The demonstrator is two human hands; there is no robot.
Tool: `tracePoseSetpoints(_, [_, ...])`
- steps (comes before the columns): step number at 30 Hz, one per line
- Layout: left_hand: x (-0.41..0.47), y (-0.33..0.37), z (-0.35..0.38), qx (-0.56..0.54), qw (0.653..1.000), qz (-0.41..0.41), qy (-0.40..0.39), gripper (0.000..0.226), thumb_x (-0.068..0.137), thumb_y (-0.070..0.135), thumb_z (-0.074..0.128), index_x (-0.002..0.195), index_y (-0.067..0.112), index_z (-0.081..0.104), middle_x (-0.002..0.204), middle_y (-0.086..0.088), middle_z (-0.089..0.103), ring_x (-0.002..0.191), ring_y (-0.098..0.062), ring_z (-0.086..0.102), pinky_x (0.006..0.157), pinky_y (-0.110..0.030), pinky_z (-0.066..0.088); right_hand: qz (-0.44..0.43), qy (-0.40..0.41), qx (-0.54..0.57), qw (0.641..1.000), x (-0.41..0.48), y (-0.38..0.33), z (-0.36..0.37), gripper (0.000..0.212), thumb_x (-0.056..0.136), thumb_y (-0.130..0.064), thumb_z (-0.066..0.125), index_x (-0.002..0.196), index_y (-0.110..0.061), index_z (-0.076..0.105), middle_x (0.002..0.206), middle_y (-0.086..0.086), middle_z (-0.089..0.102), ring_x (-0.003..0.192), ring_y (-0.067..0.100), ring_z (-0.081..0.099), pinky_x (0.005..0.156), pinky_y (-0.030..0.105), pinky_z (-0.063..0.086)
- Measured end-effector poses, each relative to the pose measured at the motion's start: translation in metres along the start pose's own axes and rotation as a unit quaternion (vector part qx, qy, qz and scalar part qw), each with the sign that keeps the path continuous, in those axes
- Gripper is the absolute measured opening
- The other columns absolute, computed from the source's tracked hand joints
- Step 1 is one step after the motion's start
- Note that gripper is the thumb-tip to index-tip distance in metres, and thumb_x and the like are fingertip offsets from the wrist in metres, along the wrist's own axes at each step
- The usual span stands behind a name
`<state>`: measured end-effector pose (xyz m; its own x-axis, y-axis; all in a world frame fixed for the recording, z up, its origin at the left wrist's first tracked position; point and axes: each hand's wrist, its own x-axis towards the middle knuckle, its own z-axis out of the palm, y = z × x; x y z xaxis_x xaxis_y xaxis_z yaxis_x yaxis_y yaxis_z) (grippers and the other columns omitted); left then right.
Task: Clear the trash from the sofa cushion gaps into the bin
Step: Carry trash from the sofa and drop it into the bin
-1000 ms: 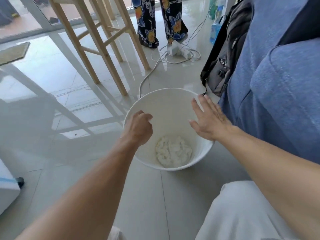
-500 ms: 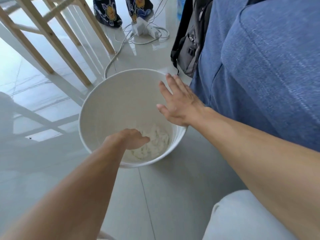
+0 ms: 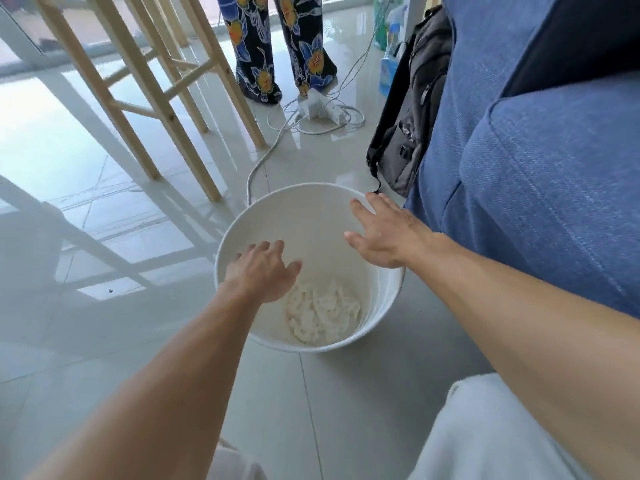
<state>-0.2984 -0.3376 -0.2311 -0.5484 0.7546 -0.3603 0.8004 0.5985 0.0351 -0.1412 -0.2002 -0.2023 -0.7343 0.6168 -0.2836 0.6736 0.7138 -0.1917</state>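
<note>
A round white bin point(image 3: 304, 209) stands on the tiled floor beside the blue sofa point(image 3: 540, 174). Crumpled white paper trash point(image 3: 322, 313) lies in a heap at its bottom. My left hand point(image 3: 263, 271) hovers over the bin's left rim, fingers spread, holding nothing. My right hand point(image 3: 384, 233) is flat and open over the bin's right rim, close to the sofa's front, with nothing in it.
A black backpack point(image 3: 408, 109) leans against the sofa's end. A white power strip with cables point(image 3: 318, 109) lies on the floor behind the bin. Wooden stool legs point(image 3: 166, 109) stand to the left. A person in flowered trousers point(image 3: 277, 46) stands at the back.
My left hand was closed low inside the bin; it has risen and its fingers have spread open, empty. The right hand stays open over the rim.
</note>
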Motion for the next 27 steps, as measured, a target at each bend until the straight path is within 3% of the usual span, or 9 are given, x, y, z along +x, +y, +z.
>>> tracePoseSetpoints(15, [-0.048,-0.019,-0.130,-0.002,0.985,-0.020,0.169,0.070,0.097,0.059,0.029,0.153,0.018,0.017,0.158,-0.008,0.024,0.146,-0.027,0.017,0.117,-0.047,0.012,-0.002,0.104,-0.025,0.994,-0.018,-0.039,-0.125,0.068,0.096,-0.052,0.031,0.152,-0.017,0.014,0.158,0.007,0.016,0.145,0.026,0.014,0.113,0.055,0.020])
tracePoseSetpoints(21, [-0.066,-0.025,-0.162,-0.003,0.982,-0.022,0.190,0.073,0.096,0.059,0.031,0.153,0.017,0.015,0.157,-0.009,0.024,0.146,-0.028,0.017,0.117,-0.047,0.014,0.003,0.093,-0.023,0.995,-0.029,-0.054,-0.139,0.072,0.095,-0.053,0.032,0.153,-0.017,0.009,0.160,0.007,0.013,0.147,0.026,0.010,0.113,0.055,0.018])
tracePoseSetpoints(27, [-0.082,-0.030,-0.204,-0.010,0.977,-0.025,0.210,0.074,0.096,0.060,0.032,0.153,0.016,0.015,0.159,-0.011,0.020,0.147,-0.029,0.014,0.119,-0.048,0.012,-0.013,0.135,-0.031,0.990,-0.042,-0.076,-0.192,0.067,0.097,-0.052,0.028,0.153,-0.016,0.013,0.158,0.008,0.017,0.146,0.025,0.011,0.114,0.053,0.019])
